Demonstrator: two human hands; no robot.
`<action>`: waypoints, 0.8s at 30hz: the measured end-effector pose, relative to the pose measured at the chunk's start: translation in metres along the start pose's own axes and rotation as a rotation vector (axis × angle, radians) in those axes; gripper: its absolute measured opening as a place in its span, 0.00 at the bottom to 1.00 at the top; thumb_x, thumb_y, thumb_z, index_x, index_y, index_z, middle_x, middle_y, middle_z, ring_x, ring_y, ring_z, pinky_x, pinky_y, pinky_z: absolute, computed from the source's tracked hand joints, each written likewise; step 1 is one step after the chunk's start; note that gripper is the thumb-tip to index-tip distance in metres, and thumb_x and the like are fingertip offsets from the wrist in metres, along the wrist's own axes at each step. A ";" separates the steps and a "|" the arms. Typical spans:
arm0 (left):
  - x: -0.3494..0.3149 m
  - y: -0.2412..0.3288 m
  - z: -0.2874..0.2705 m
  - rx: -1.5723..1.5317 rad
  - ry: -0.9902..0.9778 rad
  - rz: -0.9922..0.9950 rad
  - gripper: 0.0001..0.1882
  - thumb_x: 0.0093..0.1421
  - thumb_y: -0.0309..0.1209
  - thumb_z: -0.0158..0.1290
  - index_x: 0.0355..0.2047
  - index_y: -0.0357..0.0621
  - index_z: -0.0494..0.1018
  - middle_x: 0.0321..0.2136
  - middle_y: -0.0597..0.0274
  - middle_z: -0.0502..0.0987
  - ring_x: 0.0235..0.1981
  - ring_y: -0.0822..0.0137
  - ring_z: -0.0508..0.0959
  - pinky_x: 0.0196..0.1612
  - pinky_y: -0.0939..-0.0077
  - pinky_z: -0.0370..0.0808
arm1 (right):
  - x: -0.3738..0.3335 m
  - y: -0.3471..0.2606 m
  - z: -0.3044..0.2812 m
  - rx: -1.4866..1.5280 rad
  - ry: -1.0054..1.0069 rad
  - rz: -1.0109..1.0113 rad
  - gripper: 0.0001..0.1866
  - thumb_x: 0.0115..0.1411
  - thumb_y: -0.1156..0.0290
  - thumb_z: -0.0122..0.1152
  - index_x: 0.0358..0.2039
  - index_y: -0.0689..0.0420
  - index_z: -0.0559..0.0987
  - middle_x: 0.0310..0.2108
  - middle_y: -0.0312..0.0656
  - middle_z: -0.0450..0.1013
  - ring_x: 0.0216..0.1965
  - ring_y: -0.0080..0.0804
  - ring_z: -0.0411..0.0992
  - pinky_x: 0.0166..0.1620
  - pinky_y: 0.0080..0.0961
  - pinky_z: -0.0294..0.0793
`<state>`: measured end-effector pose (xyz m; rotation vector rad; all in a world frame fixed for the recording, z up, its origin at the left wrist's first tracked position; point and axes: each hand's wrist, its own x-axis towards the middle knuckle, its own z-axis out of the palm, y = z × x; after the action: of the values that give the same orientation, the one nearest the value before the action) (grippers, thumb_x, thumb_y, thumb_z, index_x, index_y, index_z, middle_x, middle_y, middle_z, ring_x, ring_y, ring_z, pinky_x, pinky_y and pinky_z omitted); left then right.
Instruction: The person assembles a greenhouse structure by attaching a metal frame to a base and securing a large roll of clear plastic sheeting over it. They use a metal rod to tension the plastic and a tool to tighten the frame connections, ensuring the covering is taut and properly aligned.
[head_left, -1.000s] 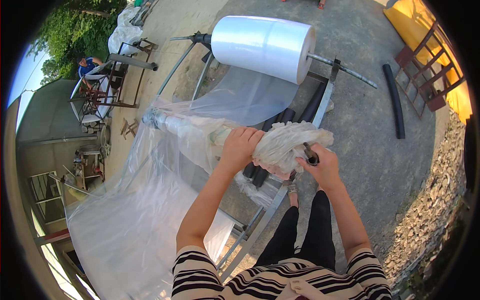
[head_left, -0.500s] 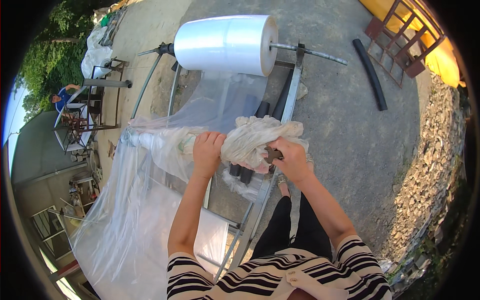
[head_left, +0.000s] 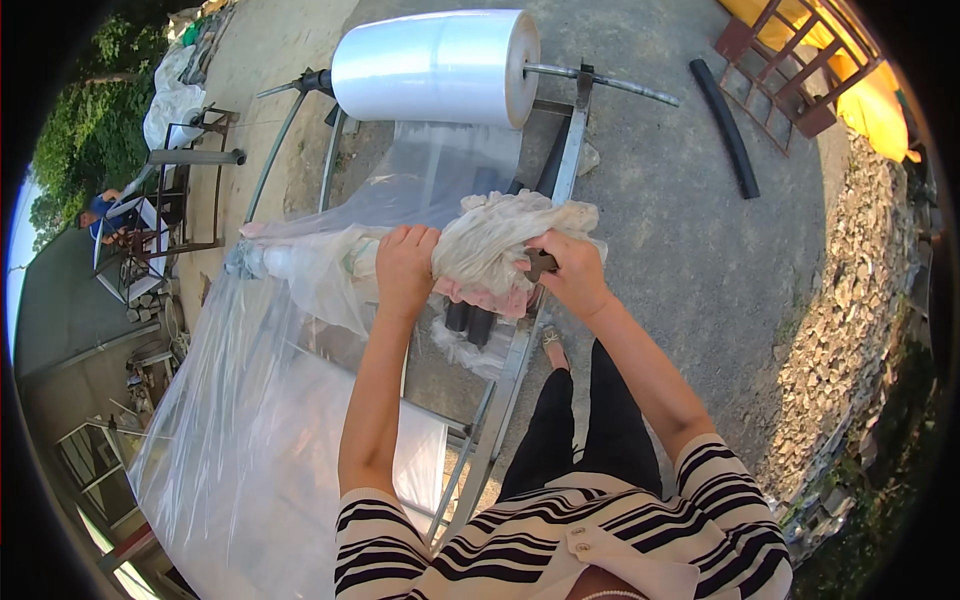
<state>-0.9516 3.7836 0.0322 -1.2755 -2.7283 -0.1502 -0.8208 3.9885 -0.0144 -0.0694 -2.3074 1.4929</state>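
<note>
A thick bundle of whitish, crumpled plastic film point(head_left: 490, 235) is wound around a bar across the metal frame, with a pinkish fold along its lower side. My left hand point(head_left: 405, 262) is closed over the wound film left of the thickest part. At the bundle's right end, my right hand point(head_left: 572, 272) grips a dark metal piece point(head_left: 540, 263), mostly hidden by my fingers. Clear film point(head_left: 455, 160) runs from a large white film roll point(head_left: 425, 70) toward the bar. A wide clear sheet point(head_left: 230, 420) hangs down at the left.
A galvanized metal frame point(head_left: 500, 430) stands before me, with dark tubes point(head_left: 468, 322) inside it. To the right lie a black pipe point(head_left: 725, 130), a rusty metal rack point(head_left: 790, 85) and a rubble strip point(head_left: 825, 330). A co-worker point(head_left: 100, 215) is at the far left near another frame.
The whole scene has shifted slightly up and left in view. More of the bundle's pinkish fold shows now. Both my hands keep their hold. The co-worker's raised arm has come down.
</note>
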 end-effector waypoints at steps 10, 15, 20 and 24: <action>-0.003 -0.005 0.009 -0.038 0.098 0.006 0.09 0.43 0.27 0.50 0.28 0.48 0.70 0.25 0.65 0.70 0.31 0.61 0.70 0.35 0.66 0.66 | 0.009 -0.004 0.006 -0.052 0.058 0.091 0.14 0.45 0.68 0.69 0.31 0.57 0.75 0.21 0.41 0.70 0.20 0.32 0.67 0.25 0.23 0.66; -0.005 0.008 0.007 0.005 0.107 -0.033 0.09 0.42 0.29 0.52 0.28 0.47 0.70 0.24 0.64 0.70 0.31 0.60 0.70 0.35 0.65 0.66 | -0.007 -0.002 0.003 -0.008 0.022 0.042 0.16 0.44 0.68 0.70 0.34 0.57 0.75 0.23 0.40 0.71 0.22 0.33 0.70 0.28 0.23 0.68; -0.011 0.010 0.009 -0.013 0.139 -0.081 0.10 0.43 0.29 0.53 0.29 0.46 0.71 0.24 0.64 0.70 0.32 0.60 0.71 0.35 0.65 0.66 | 0.000 0.005 0.004 -0.053 -0.002 0.037 0.16 0.44 0.69 0.70 0.33 0.56 0.74 0.24 0.41 0.72 0.23 0.34 0.71 0.28 0.24 0.68; -0.006 0.008 0.007 0.006 0.085 -0.053 0.10 0.42 0.29 0.53 0.29 0.46 0.71 0.25 0.64 0.70 0.32 0.60 0.71 0.36 0.65 0.66 | -0.011 0.001 0.006 -0.117 0.052 0.066 0.17 0.44 0.68 0.70 0.34 0.56 0.74 0.24 0.41 0.73 0.22 0.35 0.70 0.27 0.24 0.68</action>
<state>-0.9420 3.7847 0.0246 -1.1679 -2.6900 -0.1962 -0.8129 3.9812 -0.0205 -0.2156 -2.3700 1.3683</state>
